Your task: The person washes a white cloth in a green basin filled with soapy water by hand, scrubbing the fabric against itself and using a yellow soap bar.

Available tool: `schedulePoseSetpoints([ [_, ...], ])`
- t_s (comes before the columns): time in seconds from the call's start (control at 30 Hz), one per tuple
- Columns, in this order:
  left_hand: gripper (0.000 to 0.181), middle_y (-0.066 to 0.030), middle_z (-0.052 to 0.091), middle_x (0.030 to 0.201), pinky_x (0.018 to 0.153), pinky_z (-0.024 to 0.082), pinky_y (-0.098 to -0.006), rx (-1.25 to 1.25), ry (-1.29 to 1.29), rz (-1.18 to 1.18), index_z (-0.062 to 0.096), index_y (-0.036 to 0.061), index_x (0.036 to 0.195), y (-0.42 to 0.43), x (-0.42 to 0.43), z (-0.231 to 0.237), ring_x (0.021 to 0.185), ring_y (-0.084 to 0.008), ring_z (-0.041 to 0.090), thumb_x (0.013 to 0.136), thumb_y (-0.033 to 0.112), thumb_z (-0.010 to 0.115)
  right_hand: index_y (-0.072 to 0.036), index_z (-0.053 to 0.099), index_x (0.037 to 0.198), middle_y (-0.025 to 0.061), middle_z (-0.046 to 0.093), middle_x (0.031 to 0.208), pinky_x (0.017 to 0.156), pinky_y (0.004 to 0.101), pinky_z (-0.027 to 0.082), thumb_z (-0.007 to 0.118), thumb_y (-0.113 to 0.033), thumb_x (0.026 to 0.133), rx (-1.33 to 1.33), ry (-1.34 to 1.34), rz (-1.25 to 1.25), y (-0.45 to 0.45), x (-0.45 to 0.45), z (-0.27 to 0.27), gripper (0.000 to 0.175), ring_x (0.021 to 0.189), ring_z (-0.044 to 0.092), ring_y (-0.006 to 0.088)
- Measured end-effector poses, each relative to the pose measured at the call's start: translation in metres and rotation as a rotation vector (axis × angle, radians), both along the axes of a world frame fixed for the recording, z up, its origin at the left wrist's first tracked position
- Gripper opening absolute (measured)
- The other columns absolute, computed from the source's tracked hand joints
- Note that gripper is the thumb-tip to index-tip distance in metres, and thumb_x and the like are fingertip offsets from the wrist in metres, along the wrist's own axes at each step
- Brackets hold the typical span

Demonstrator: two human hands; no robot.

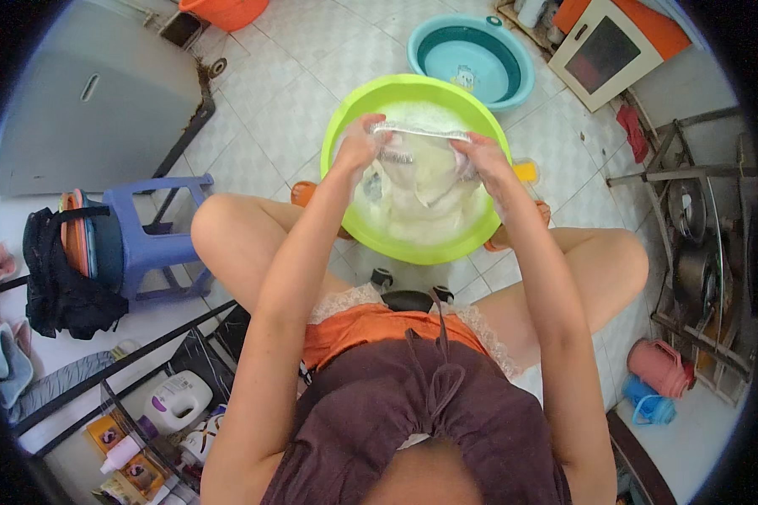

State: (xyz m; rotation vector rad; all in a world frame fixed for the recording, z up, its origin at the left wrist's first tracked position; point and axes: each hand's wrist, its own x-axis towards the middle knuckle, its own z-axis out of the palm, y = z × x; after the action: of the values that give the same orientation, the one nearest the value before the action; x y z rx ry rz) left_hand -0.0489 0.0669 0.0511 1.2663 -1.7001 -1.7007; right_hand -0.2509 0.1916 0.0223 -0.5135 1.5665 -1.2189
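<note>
A large lime-green plastic basin (417,252) stands on the floor between my feet, with sudsy water and pale wet fabric in it. Above the water, a light, wet cloth garment (423,131) is stretched by its white edge between my two hands. My left hand (363,142) grips one end of that edge, with some dark-flecked trim hanging under it. At the other end, my right hand (480,154) pinches the edge and some bunched fabric. The lower part of the cloth merges with the fabric in the basin, so its extent cannot be told.
Beyond the basin stands a blue basin (524,82), with an orange one (227,16) farther left. A yellow object (525,171) lies right of the green rim. A blue plastic stool (158,196) is at left, a metal rack with pans (695,170) at right.
</note>
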Motion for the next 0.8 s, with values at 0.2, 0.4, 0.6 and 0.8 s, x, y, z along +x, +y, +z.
schedulePoseSetpoints([
  [0.2,0.044,-0.0187,0.053,0.114,0.086,0.042,-0.0338,-0.379,-0.289,-0.128,0.053,0.0011,0.111,0.027,-0.015,0.011,0.102,-0.0246,0.053,0.075,0.021,0.067,0.005,0.051,0.108,0.0115,0.057,0.101,0.075,0.0286,0.048,0.061,-0.01,0.079,0.083,-0.193,-0.169,0.0,0.013,0.06,0.034,0.086,0.058,0.018],
  [0.4,0.04,-0.0151,0.062,0.094,0.079,0.044,-0.033,-0.371,-0.19,-0.49,0.057,0.0012,0.104,0.06,-0.015,-0.03,0.085,-0.0231,0.058,0.075,0.027,0.066,0.006,0.05,0.105,0.0125,0.057,0.099,0.081,0.0341,0.048,0.055,-0.002,0.082,-0.076,-0.579,-0.137,-0.008,-0.003,0.035,0.025,0.09,0.057,0.0217],
  [0.6,0.028,-0.0038,0.063,0.086,0.073,0.044,-0.0265,0.13,-0.044,-0.429,0.063,0.0025,0.098,0.031,-0.009,-0.022,0.075,-0.0112,0.058,0.085,0.026,0.056,0.003,0.051,0.108,0.0096,0.057,0.099,0.077,0.0294,0.047,0.059,-0.008,0.081,-0.039,-0.502,-0.172,-0.003,-0.032,0.012,0.03,0.089,0.056,0.0178],
  [0.8,0.039,-0.0079,0.061,0.098,0.085,0.042,-0.0297,0.397,0.018,-0.343,0.058,-0.0021,0.106,0.023,-0.012,0.012,0.09,-0.015,0.057,0.09,0.032,0.048,-0.001,0.054,0.11,0.0081,0.058,0.101,0.075,0.0275,0.046,0.064,-0.016,0.078,0.092,-0.053,-0.195,-0.003,-0.025,0.026,0.037,0.086,0.056,0.0156],
])
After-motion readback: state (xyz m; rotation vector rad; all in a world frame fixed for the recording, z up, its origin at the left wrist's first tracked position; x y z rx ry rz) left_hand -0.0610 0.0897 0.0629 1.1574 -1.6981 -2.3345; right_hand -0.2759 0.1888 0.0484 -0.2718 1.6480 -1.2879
